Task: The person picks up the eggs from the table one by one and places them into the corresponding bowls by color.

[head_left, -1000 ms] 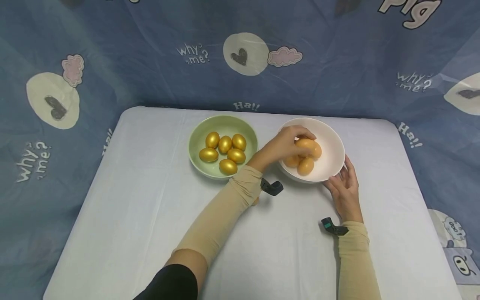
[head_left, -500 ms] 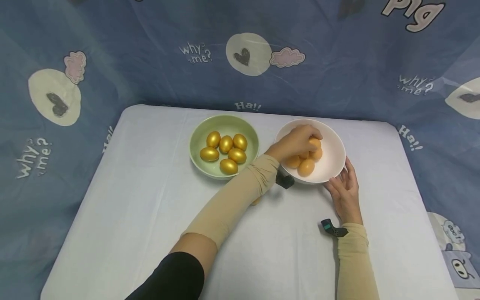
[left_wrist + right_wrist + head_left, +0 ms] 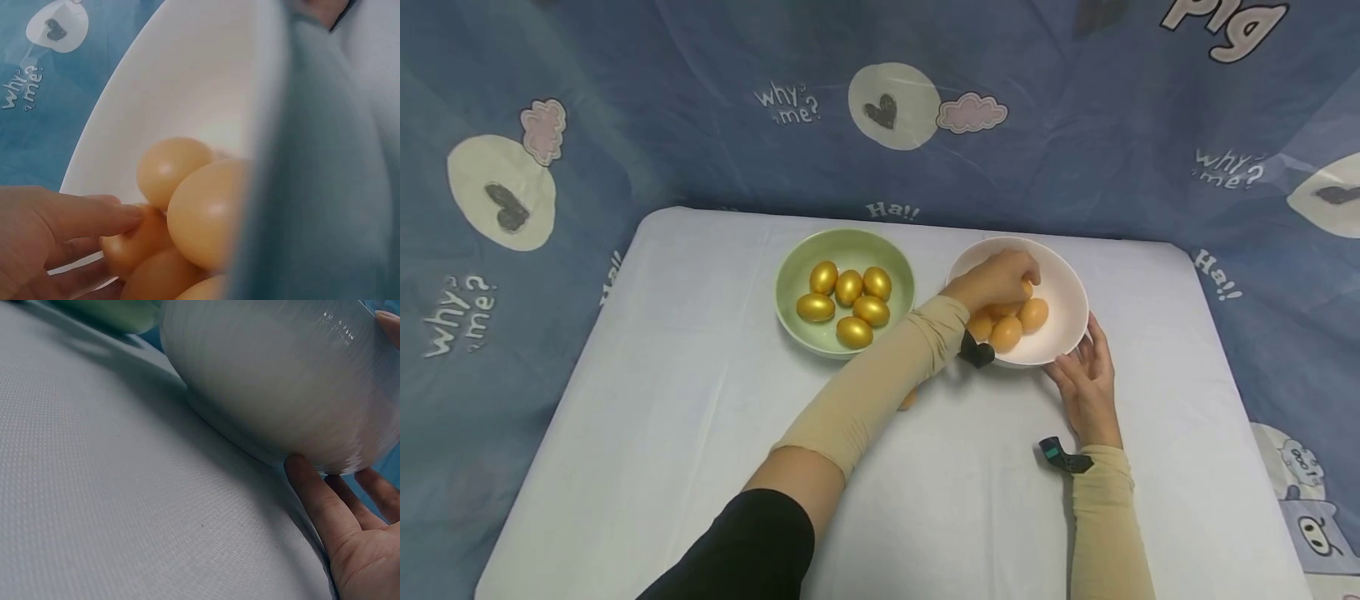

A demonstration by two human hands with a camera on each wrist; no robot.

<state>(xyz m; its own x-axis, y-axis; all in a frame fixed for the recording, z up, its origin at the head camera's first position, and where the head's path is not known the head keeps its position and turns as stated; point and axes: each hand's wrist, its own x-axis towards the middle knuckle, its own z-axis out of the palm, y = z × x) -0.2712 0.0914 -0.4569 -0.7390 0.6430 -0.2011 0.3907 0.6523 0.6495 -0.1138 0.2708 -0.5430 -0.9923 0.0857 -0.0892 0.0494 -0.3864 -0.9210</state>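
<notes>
My left hand (image 3: 996, 282) reaches into a white bowl (image 3: 1063, 304) that contains several light brown eggs (image 3: 1006, 333). In the left wrist view, its thumb lies over one egg (image 3: 128, 250) with the fingers round the far side, partly covering it. More eggs press against that one. My right hand (image 3: 1092, 398) holds the outside of the bowl at its front right, thumb in front and fingers spread along the side. Seen from the right wrist, the fingertips (image 3: 303, 465) touch the bowl's lower wall close to its foot.
Left of the white bowl stands a green bowl (image 3: 880, 250) with several shiny gold eggs (image 3: 816, 307). Another brown egg (image 3: 908, 400) lies on the white tablecloth (image 3: 662, 375), partly hidden by my left sleeve. A blue printed curtain (image 3: 700, 125) hangs behind the table.
My left forearm has swung right and forward, and the hand sits lower in the white bowl. Brown eggs in there have shifted, one now resting apart to the right. My right hand stays on the bowl.
</notes>
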